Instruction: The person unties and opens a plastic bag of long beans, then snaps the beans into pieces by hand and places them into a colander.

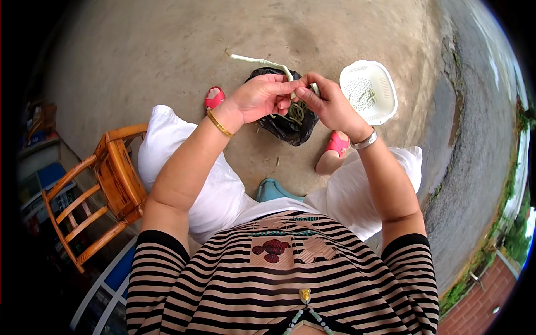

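Note:
A pale green long bean (259, 60) is pinched between my two hands, its free end stretching up and to the left. My left hand (263, 96) grips it with thumb and fingertips. My right hand (329, 105) meets the left at the fingertips and is closed on the bean too; a short pale piece (315, 89) shows beside its index finger. Right below the hands, a black plastic bag (285, 134) stands open on the ground, with several thin green strands (297, 113) inside, partly hidden by my hands.
To the right, a white perforated basket (386, 89) holds a few short green pieces (365, 100). A wooden chair (120, 176) stands at the left. A teal stool (273, 190) shows between my knees. Bare concrete meets a grey road at the right.

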A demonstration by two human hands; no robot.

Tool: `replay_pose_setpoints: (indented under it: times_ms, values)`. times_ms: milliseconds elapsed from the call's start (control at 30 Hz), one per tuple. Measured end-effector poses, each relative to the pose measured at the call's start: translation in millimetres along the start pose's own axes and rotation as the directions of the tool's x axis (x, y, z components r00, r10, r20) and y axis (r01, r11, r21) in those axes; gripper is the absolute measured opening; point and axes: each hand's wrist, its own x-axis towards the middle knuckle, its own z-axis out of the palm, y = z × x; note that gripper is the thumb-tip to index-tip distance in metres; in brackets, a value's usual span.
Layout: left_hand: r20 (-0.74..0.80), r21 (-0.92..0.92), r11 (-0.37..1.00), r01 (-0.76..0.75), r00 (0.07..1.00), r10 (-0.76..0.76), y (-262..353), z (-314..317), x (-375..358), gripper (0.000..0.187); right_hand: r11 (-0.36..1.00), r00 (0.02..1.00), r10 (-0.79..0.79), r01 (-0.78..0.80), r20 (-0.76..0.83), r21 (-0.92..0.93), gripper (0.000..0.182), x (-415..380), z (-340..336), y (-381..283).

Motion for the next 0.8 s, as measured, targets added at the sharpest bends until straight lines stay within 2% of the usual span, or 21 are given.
replay_pose_setpoints:
  times_ms: [67, 133, 200, 267, 300, 367, 400, 467, 533, 567, 667, 700, 800]
  values:
    - [0.041, 0.003, 1.0, 0.023, 0.999, -0.023, 0, 1, -1, 0.013, 0.994, 0.996, 0.09, -0.09, -0.003, 0.057, 0.019, 3, -2, 11]
    - [0.103, 0.005, 0.999, 0.049, 0.993, -0.049, -1, 3, -4, 0.013, 0.979, 0.981, 0.122, -0.094, -0.152, 0.18, 0.02, 9, -7, 19]
    - [0.095, 0.058, 0.997, 0.044, 0.994, -0.049, -2, 4, -5, 0.012, 0.962, 0.936, 0.167, -0.087, -0.309, 0.258, 0.02, 17, -20, 21]
    - [0.065, 0.141, 0.99, 0.012, 0.998, -0.021, -3, 5, -6, 0.012, 0.975, 0.923, 0.16, -0.092, -0.35, 0.203, 0.018, 21, -33, 29]
    - [0.042, 0.178, 0.984, -0.012, 0.999, 0.004, -2, 5, -6, 0.01, 0.979, 0.937, 0.154, -0.101, -0.315, 0.178, 0.013, 21, -37, 30]
    - [-0.015, 0.253, 0.965, -0.07, 0.997, 0.076, -3, 7, -5, 0.009, 0.991, 0.995, 0.082, -0.076, -0.05, 0.113, 0.01, 13, -28, 31]
    - [-0.043, 0.291, 0.952, -0.097, 0.992, 0.115, -4, 6, -5, 0.008, 0.995, 0.995, 0.048, -0.056, 0.089, 0.083, 0.011, 7, -21, 31]
    - [-0.074, 0.341, 0.931, -0.129, 0.984, 0.163, -5, 1, -3, 0.009, 0.988, 0.939, -0.1, 0.131, 0.331, -0.075, 0.023, -5, 6, 38]
    - [-0.097, 0.38, 0.913, -0.149, 0.975, 0.2, -7, -1, -3, 0.01, 0.988, 0.86, 0.112, -0.043, 0.498, -0.147, 0.038, -18, 23, 34]
    - [-0.104, 0.394, 0.906, -0.157, 0.971, 0.213, -8, 0, -2, 0.011, 0.979, 0.869, 0.114, -0.015, 0.482, -0.205, 0.042, -18, 27, 39]
    - [-0.134, 0.449, 0.881, -0.152, 0.963, 0.234, -15, 2, -2, 0.013, 0.95, 0.959, 0.187, -0.122, 0.213, -0.287, 0.035, -4, 14, 42]
    - [-0.145, 0.472, 0.87, -0.144, 0.96, 0.238, -16, 3, -2, 0.014, 0.957, 0.977, 0.208, -0.193, 0.048, -0.215, 0.03, 2, 9, 44]
    - [-0.185, 0.508, 0.856, -0.091, 0.96, 0.212, -21, 10, -2, 0.016, 0.976, 0.971, 0.213, -0.205, -0.11, 0.08, 0.029, 12, -2, 31]
